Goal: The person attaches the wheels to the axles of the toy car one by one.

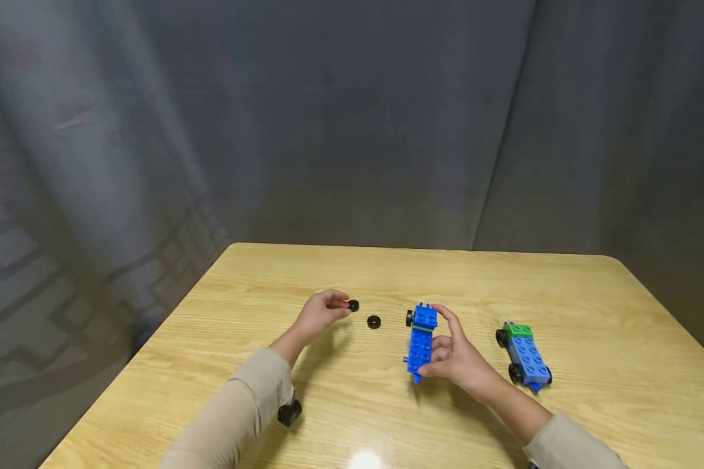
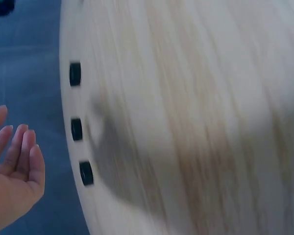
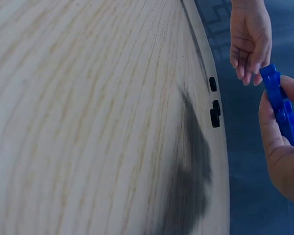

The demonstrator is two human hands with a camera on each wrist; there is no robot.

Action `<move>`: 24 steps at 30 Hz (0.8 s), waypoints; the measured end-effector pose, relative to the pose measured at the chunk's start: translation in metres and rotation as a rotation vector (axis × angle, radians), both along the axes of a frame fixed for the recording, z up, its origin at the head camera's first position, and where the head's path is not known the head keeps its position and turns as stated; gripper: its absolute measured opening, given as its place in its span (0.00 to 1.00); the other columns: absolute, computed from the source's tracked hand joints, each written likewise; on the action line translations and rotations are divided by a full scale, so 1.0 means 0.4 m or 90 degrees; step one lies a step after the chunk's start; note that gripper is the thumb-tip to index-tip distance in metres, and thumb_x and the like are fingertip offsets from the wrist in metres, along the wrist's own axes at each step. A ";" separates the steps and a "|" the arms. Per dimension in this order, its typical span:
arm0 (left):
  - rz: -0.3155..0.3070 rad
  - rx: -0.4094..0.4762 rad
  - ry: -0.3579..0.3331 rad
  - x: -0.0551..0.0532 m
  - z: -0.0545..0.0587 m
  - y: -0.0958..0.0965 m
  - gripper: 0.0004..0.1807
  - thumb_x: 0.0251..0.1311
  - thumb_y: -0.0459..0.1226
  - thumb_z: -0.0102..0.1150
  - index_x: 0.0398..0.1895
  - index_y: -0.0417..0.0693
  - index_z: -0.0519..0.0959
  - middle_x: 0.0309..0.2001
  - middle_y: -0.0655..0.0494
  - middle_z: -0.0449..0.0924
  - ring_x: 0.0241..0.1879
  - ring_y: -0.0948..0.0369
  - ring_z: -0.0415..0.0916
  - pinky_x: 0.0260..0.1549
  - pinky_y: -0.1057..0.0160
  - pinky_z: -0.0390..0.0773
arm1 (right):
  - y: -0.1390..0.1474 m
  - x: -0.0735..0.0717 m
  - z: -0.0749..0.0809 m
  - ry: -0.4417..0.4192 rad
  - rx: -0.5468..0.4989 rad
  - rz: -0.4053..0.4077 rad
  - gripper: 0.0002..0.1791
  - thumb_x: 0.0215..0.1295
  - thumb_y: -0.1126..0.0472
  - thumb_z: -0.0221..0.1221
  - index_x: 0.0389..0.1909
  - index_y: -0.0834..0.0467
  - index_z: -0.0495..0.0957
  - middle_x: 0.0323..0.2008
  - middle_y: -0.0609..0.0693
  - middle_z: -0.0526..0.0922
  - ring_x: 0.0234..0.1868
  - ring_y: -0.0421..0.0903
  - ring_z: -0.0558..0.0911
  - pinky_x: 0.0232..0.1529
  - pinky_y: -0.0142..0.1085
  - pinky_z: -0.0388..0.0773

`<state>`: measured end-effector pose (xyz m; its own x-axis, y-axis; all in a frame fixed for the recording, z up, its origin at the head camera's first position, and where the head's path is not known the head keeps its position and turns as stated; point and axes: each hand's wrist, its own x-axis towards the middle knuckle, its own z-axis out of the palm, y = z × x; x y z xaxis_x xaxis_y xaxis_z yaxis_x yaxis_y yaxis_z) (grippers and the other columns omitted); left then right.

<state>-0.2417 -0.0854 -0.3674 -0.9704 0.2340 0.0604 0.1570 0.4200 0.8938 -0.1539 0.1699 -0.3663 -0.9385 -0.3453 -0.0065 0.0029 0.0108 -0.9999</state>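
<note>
Blue in our right hand (image 1: 460,359): fingers and thumb grip one toy car (image 1: 420,352), long axis running away from us.
Left hand (image 1: 317,318): fingers loosely curved, empty, nearer the wheels (image 1: 373,322).
Black wheels: three on the table (image 1: 182,339), two rightward of our left fingertips.
Green-ended car (image 1: 528,358): one, farther right.

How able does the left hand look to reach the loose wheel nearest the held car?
Probably yes: the left hand looks empty, and the wheel lies uncovered on the table, with the blue car to its right.
</note>
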 end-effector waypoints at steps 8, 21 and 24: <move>0.057 -0.132 0.028 -0.046 -0.020 -0.017 0.14 0.51 0.29 0.56 0.43 0.37 0.73 0.41 0.47 0.74 0.43 0.52 0.69 0.42 0.56 0.70 | 0.019 0.002 -0.002 -0.002 -0.020 0.006 0.57 0.43 0.81 0.58 0.65 0.46 0.32 0.31 0.55 0.61 0.22 0.42 0.70 0.25 0.33 0.74; 0.048 -0.199 0.021 -0.089 -0.065 -0.035 0.17 0.46 0.24 0.55 0.43 0.35 0.72 0.44 0.42 0.72 0.43 0.49 0.70 0.39 0.59 0.72 | 0.029 -0.012 -0.004 0.012 -0.026 -0.007 0.54 0.45 0.81 0.56 0.64 0.44 0.36 0.31 0.55 0.60 0.21 0.41 0.71 0.27 0.34 0.74; 0.052 -0.216 0.026 -0.089 -0.069 -0.039 0.16 0.45 0.24 0.55 0.42 0.34 0.73 0.42 0.42 0.73 0.42 0.50 0.70 0.38 0.59 0.73 | 0.024 -0.016 -0.009 0.013 -0.030 -0.001 0.53 0.46 0.81 0.56 0.64 0.43 0.36 0.31 0.55 0.59 0.21 0.41 0.71 0.27 0.34 0.74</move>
